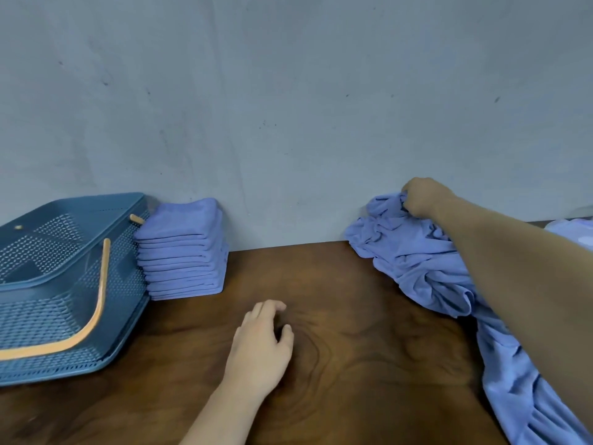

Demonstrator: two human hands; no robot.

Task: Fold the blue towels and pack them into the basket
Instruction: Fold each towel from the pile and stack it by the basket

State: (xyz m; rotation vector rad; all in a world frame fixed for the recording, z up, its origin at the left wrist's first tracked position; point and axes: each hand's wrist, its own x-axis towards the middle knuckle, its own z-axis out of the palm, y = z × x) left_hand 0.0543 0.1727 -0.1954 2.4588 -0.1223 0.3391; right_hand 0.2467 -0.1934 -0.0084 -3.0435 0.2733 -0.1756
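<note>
A heap of crumpled blue towels (423, 261) lies along the right side of the wooden table (353, 348) and trails toward the front edge. My right hand (423, 197) grips a towel at the far top of that heap, by the wall. My left hand (261, 345) rests on the bare table in the middle, fingers loosely curled and holding nothing. A stack of several folded blue towels (183, 252) stands against the wall at the left. Beside that stack sits the dark blue perforated basket (64, 358) with orange handles; its visible interior holds nothing.
A grey wall (288, 107) rises straight behind the table. The basket and the folded stack touch each other at the far left. A pale blue-white cloth (574, 232) shows at the right edge behind my arm.
</note>
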